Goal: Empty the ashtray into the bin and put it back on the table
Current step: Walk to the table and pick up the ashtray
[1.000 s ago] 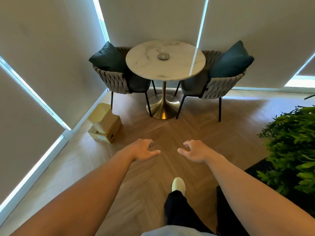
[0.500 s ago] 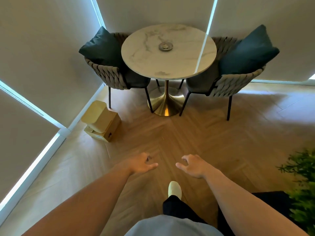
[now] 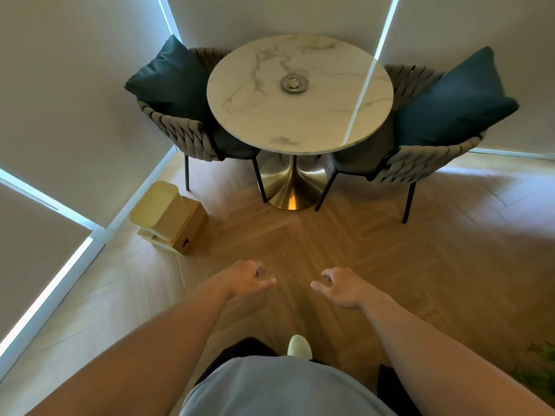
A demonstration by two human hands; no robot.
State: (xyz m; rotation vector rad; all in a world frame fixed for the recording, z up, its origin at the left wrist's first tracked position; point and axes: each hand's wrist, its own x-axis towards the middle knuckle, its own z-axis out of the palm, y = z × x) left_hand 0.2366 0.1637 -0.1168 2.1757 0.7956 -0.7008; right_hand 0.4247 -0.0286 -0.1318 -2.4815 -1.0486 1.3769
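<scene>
A small round metal ashtray (image 3: 294, 83) with something pale in its middle sits near the centre of a round white marble table (image 3: 300, 124) on a gold pedestal. A pale yellow lidded bin (image 3: 159, 209) stands on the floor left of the table, by the wall. My left hand (image 3: 249, 279) and my right hand (image 3: 342, 288) hover over the wood floor well short of the table, fingers loosely curled and apart, holding nothing.
Two woven grey chairs flank the table, the left chair (image 3: 186, 136) and the right chair (image 3: 420, 160), each with a dark teal cushion. A cardboard box (image 3: 189, 232) sits against the bin. A green plant (image 3: 540, 370) shows at the lower right edge. Herringbone floor lies between me and the table.
I have walked closer: the table, chairs and bin appear larger and nearer. The plant has slid almost out of view on the right. Both hands stay empty in front of me.
</scene>
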